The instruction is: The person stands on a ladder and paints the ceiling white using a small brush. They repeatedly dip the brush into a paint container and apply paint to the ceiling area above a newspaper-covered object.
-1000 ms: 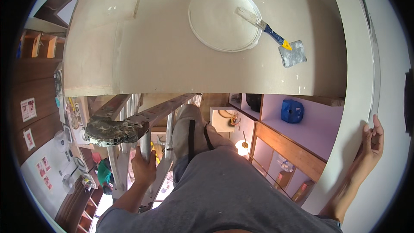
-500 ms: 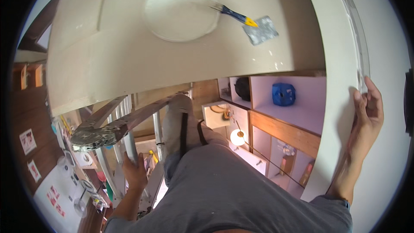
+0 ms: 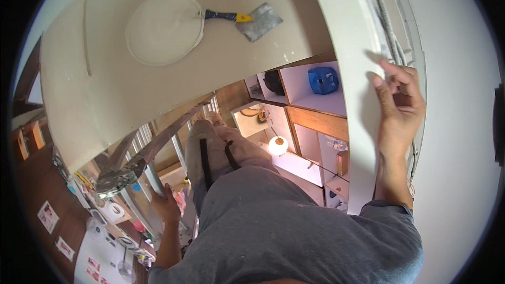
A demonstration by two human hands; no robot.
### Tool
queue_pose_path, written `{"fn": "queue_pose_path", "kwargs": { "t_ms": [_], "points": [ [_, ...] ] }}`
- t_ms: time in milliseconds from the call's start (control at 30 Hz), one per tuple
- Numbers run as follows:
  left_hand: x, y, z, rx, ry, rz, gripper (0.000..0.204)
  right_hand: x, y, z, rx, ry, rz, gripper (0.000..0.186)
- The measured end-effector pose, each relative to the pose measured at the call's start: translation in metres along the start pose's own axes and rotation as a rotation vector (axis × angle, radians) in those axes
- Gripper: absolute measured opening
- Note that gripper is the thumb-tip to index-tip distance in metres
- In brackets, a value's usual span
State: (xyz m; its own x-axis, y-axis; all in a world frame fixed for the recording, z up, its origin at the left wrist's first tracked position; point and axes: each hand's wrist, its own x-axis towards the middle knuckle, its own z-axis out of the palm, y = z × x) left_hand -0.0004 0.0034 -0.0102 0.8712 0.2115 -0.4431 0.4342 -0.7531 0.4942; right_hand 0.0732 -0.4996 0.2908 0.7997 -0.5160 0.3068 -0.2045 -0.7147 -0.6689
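Slanting slightly off vertical, the white panel (image 3: 360,147) ran its long axis from the top edge toward lower right. At its edge the right hand (image 3: 402,108) was half open, forefinger pointing up-left; at lower left the left hand (image 3: 167,208) gripped a stepladder leg (image 3: 153,179).

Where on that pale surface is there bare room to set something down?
A wide bare patch on the pale surface lies between the round white disc and the near edge; another between the disc and the thin ridge left of it. It's crowded right of the disc, where the brush overlaps the gray square.
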Motion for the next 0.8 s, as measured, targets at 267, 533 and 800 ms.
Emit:
{"fn": "queue_pose_path", "kwargs": {
  "t_ms": [267, 533, 800],
  "points": [
    [-0.001, -0.011, 0.007, 0.046, 0.034, 0.041, 0.068, 0.005, -0.007, 0.006, -0.049, 0.031, 0.006, 0.033],
    [0.006, -0.014, 0.007, 0.051, -0.074, 0.034, 0.075, 0.009, -0.014, 0.008, -0.087, 0.119, 0.021, 0.037],
    [0.015, 0.016, -0.036, 0.314, -0.403, 0.042, 0.079, 0.011, -0.016, 0.008, -0.11, 0.116, 0.044, 0.034]
  ]
}}
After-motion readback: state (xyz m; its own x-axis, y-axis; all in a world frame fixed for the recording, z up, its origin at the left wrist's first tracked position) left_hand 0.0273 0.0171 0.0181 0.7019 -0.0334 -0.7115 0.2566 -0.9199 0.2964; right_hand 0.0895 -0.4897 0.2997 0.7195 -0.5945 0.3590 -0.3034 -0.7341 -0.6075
